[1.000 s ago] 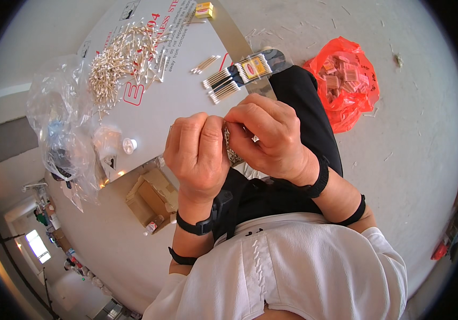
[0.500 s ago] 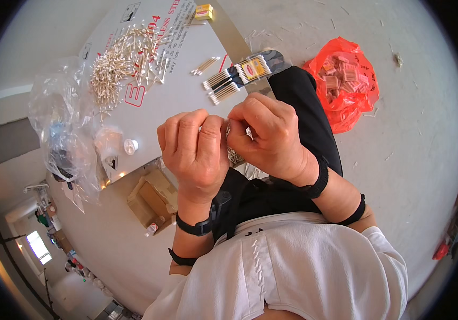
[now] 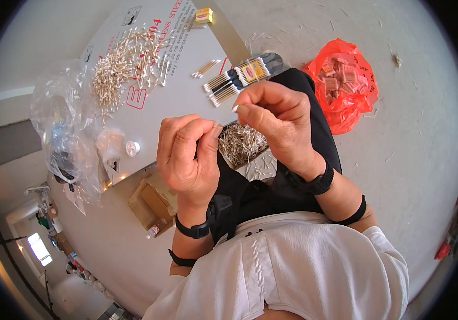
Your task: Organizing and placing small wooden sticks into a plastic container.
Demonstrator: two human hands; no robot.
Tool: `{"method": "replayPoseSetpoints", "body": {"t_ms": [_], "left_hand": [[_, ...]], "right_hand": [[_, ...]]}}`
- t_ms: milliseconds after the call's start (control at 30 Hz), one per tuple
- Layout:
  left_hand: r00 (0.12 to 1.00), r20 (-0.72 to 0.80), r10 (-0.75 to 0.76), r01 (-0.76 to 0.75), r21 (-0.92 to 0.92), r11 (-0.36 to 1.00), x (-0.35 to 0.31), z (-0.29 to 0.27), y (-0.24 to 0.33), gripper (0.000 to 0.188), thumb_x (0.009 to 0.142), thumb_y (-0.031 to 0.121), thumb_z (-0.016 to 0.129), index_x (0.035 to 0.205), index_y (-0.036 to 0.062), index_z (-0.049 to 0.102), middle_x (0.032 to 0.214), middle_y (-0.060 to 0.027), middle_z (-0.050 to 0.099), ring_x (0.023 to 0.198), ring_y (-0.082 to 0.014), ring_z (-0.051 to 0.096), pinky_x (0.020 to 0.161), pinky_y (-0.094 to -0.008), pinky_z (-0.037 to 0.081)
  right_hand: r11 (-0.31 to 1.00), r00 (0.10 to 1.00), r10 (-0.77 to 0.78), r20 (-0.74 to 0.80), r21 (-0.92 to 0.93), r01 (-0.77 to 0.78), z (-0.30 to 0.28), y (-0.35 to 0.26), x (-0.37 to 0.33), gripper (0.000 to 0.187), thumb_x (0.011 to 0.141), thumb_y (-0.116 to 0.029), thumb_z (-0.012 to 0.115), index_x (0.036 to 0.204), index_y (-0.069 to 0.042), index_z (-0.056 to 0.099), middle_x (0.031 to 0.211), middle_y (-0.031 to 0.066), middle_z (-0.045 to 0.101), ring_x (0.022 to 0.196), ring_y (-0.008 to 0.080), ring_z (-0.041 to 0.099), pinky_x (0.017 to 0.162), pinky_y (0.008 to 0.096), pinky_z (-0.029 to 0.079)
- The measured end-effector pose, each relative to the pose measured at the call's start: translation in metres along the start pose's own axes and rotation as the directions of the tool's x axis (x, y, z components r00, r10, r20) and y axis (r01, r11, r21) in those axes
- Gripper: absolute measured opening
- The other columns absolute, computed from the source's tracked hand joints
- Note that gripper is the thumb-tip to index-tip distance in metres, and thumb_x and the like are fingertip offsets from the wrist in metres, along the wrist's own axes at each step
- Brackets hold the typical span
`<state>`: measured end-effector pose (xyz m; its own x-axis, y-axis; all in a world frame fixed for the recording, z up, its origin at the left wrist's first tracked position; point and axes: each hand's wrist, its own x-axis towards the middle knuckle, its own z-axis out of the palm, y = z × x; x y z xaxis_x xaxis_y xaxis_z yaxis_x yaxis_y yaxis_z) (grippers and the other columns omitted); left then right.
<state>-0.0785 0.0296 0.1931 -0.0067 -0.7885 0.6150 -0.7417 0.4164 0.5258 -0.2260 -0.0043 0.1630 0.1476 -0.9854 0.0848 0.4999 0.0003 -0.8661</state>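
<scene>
Left hand point(image 3: 186, 154) and right hand point(image 3: 282, 120) are held just apart near loose cotton swabs point(image 3: 242, 144).

Between the right thumb and forefinger, almost closed together, a small white tip point(image 3: 235, 108) is pinched; the rest of it is hidden. On the left, the fingers are curled, with thumb and forefinger set close; whether anything is held there cannot be told. The loose swabs are seen below the hands, and a swab heap point(image 3: 112, 77) is spread on the table point(image 3: 170, 109), well apart from neat rows of swabs point(image 3: 223, 95). Such thin sticks are best gripped lightly, with the cotton left uncrushed.
</scene>
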Motion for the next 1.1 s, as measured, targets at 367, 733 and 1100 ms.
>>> {"method": "replayPoseSetpoints", "body": {"t_ms": [367, 733, 1100], "left_hand": [[1.0, 0.008, -0.007, 0.008, -0.113, 0.994, 0.0, -0.001, 0.002, 0.019, 0.074, -0.002, 0.08, 0.087, -0.0003, 0.066, 0.08, -0.007, 0.062, 0.07, -0.0201, 0.056, 0.058, -0.0292, 0.046], [0.999, -0.03, 0.026, -0.033, -0.233, 0.972, -0.004, 0.002, -0.004, 0.02, 0.074, -0.002, 0.08, 0.088, -0.0004, 0.066, 0.082, -0.0083, 0.064, 0.072, -0.0213, 0.058, 0.06, -0.0292, 0.047], [0.939, 0.333, -0.082, 0.163, -0.223, 0.961, -0.016, 0.001, -0.031, 0.021, 0.066, -0.009, 0.074, 0.082, -0.0006, 0.063, 0.079, -0.0097, 0.062, 0.072, -0.0247, 0.06, 0.061, -0.0316, 0.048]], "right_hand": [[0.983, 0.976, 0.058, 0.21, 0.159, -0.092, 0.003, -0.001, -0.003, 0.012, 0.093, -0.009, 0.065, 0.09, 0.003, 0.066, 0.079, 0.0006, 0.063, 0.073, 0.0052, 0.056, 0.065, 0.0209, 0.046], [0.937, 0.954, 0.137, 0.268, 0.277, -0.213, 0.0, -0.003, -0.001, 0.011, 0.093, -0.007, 0.065, 0.091, 0.004, 0.067, 0.079, 0.0024, 0.064, 0.072, 0.0064, 0.056, 0.066, 0.0212, 0.046], [0.803, 0.917, 0.083, 0.39, -0.57, 0.17, -0.019, 0.006, 0.011, 0.017, 0.08, -0.004, 0.071, 0.07, 0.0, 0.057, 0.059, 0.0084, 0.053, 0.053, 0.0188, 0.052, 0.051, 0.031, 0.04]]}}
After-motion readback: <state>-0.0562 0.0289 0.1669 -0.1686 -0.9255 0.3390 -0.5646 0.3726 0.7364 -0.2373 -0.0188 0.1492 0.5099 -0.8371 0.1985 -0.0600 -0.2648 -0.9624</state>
